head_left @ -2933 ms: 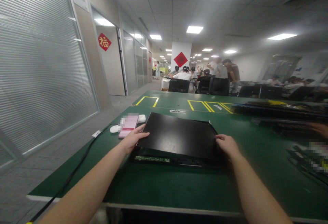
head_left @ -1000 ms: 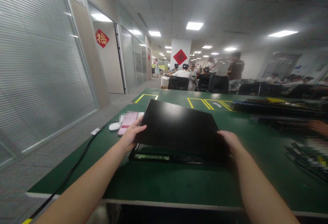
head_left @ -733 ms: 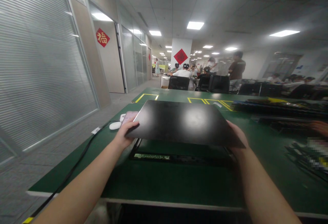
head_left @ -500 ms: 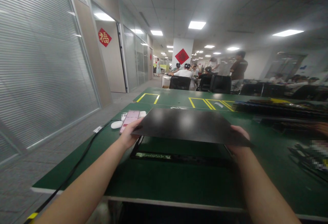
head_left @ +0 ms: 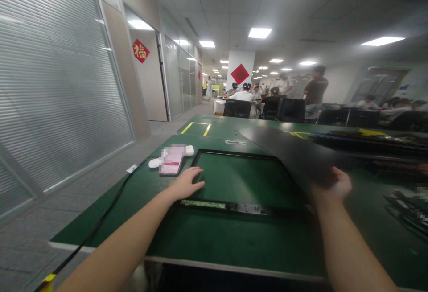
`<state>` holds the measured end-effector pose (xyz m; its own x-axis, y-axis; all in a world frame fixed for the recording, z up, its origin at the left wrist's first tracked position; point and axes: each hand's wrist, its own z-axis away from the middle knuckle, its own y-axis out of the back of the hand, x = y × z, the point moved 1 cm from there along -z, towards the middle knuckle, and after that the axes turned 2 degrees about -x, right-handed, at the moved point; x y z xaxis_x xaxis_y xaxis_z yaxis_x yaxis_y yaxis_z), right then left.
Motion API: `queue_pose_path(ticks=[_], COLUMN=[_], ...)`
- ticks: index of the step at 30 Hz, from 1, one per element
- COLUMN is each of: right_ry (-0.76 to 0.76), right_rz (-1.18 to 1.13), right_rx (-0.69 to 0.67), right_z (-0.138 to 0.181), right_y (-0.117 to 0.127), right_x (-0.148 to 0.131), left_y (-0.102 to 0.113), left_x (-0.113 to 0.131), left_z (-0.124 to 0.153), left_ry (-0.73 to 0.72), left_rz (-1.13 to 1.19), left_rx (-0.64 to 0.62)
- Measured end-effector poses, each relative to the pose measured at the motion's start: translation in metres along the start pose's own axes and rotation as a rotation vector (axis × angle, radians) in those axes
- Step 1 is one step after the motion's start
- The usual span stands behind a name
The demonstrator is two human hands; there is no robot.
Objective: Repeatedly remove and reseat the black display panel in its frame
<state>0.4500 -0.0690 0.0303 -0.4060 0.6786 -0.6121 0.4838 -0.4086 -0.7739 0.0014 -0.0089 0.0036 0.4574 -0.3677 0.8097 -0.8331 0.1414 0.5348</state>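
In the head view a thin black rectangular frame [head_left: 234,152] lies on the green table [head_left: 214,243], with a strip of circuit board [head_left: 203,204] along its near side. My left hand [head_left: 187,183] is over the frame's left side, thumb and fingers apart, holding nothing. Away to the right, my right hand [head_left: 334,185] grips a dark flat panel [head_left: 284,145] by its near edge. The panel is tilted, smeared by motion, and hides the frame's right part.
A pink-screened phone [head_left: 172,160] lies on white objects to the left. A black cable [head_left: 113,207] runs over the table's left edge. Dark stacked panels [head_left: 368,142] and loose cables [head_left: 404,211] lie on the right. People sit and stand beyond black chairs [head_left: 237,108].
My left hand has let go of the panel and dropped over the frame. My right hand has swung the panel to the right, uncovering most of the frame.
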Motion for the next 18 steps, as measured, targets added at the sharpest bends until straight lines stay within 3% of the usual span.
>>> queue_pose_path(ticks=[4, 11, 15, 18], right_ry=[0.024, 0.184, 0.178, 0.136], right_rz=[0.058, 0.212, 0.262, 0.182], right_rx=[-0.041, 0.098, 0.120, 0.223], right_z=[-0.006, -0.026, -0.030, -0.031], right_y=[0.000, 0.025, 0.030, 0.031], right_x=[0.010, 0.019, 0.018, 0.016], left_y=[-0.002, -0.002, -0.003, -0.003], left_x=[-0.005, -0.003, -0.002, -0.002], left_z=[-0.001, 0.000, 0.001, 0.001], left_ry=[-0.016, -0.040, -0.055, -0.079], left_rz=[-0.108, -0.172, -0.173, -0.231], left_rx=[-0.034, -0.068, -0.066, -0.081])
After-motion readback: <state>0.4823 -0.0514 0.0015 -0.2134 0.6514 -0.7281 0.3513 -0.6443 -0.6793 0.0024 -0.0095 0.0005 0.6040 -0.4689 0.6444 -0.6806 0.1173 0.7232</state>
